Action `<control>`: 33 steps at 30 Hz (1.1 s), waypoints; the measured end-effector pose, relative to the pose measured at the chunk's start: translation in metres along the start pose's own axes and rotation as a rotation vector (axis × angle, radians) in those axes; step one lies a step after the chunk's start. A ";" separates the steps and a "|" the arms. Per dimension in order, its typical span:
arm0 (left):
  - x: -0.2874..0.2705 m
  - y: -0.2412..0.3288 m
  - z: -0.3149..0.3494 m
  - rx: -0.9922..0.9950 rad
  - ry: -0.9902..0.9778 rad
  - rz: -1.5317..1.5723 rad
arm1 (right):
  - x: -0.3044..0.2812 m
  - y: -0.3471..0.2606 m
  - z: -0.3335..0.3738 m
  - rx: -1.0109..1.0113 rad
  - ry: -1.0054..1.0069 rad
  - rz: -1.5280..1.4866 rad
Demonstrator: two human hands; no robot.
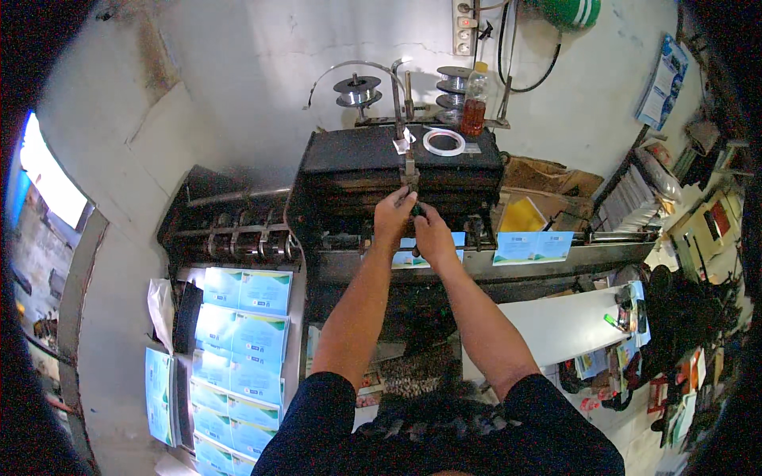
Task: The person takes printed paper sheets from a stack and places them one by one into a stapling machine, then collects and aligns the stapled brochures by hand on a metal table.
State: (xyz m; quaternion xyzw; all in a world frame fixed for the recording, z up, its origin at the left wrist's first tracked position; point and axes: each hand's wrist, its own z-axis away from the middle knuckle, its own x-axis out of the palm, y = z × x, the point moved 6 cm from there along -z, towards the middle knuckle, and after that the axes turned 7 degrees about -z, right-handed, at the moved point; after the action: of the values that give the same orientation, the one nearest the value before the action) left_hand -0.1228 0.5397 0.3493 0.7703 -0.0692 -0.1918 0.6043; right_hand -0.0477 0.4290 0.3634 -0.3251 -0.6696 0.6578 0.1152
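Observation:
Both my arms reach forward to the middle of a dark stitching machine (pixel 349 159). My left hand (pixel 393 218) is closed at the upright metal head (pixel 410 176), its fingers bent in at the lower part. Just right of it and slightly lower, my right hand (pixel 435 238) is also closed, with thumb and fingers pinched together near a small dark part. What lies inside either grip is hidden. Under the hands, a light blue printed cover (pixel 405 259) rests on the machine's rail, partly covered by my wrists. Another open blue cover (pixel 533 247) hangs over the rail farther right.
Stacked blue booklets (pixel 242 337) fill the table at left. On the machine's top lie a white tape roll (pixel 444 151) and, behind it, a bottle of reddish liquid (pixel 474 111). Wire spools (pixel 358 95) stand at the back. A white board (pixel 559 321) extends at right.

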 end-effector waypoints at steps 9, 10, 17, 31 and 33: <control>0.000 0.000 0.005 -0.078 -0.060 0.059 | -0.001 -0.012 0.013 0.064 -0.040 -0.076; 0.002 0.002 0.005 -0.082 -0.066 0.065 | -0.002 -0.006 0.010 0.036 -0.025 -0.060; 0.000 0.000 0.004 -0.066 -0.071 0.032 | 0.003 0.002 0.007 0.019 -0.023 -0.048; 0.000 0.009 0.030 -0.045 -0.067 0.038 | -0.011 -0.016 0.034 -0.084 -0.061 0.415; 0.000 0.012 0.033 -0.052 -0.071 -0.020 | -0.016 -0.033 0.044 -0.155 -0.030 0.599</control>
State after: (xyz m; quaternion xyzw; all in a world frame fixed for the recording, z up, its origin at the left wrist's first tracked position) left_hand -0.1340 0.5064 0.3545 0.7475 -0.0777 -0.2269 0.6194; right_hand -0.0700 0.3870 0.3942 -0.5060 -0.5938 0.6142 -0.1185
